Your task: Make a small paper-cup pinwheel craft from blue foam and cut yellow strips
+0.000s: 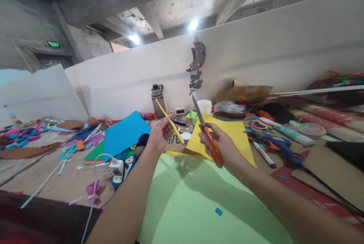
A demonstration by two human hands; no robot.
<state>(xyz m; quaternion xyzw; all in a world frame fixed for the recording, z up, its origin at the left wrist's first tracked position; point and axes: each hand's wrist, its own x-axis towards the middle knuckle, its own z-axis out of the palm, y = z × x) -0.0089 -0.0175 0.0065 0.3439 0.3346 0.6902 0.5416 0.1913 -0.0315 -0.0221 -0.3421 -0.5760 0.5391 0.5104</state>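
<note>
In my left hand (159, 133) a thin yellow paper strip (176, 130) is pinched between the fingers, slanting from upper left to lower right. My right hand (217, 141) grips red-handled scissors (209, 132), their blades pointing up and away from me; the blades look nearly closed. Both hands are held above the table. Below them lies a large light green sheet (199, 202) with a small blue paper scrap (218, 211) on it. Behind my right hand is a yellow sheet (237, 132). Left of my left hand lies a blue sheet (123, 132).
A bottle (157, 104) and white cups (204, 106) stand at the back. A power strip (122, 172) with a white charger and cable lies at left. A blue glue gun (284, 149) and a white tube (264, 155) lie at right. A grey moon ornament (197, 56) hangs against the white board.
</note>
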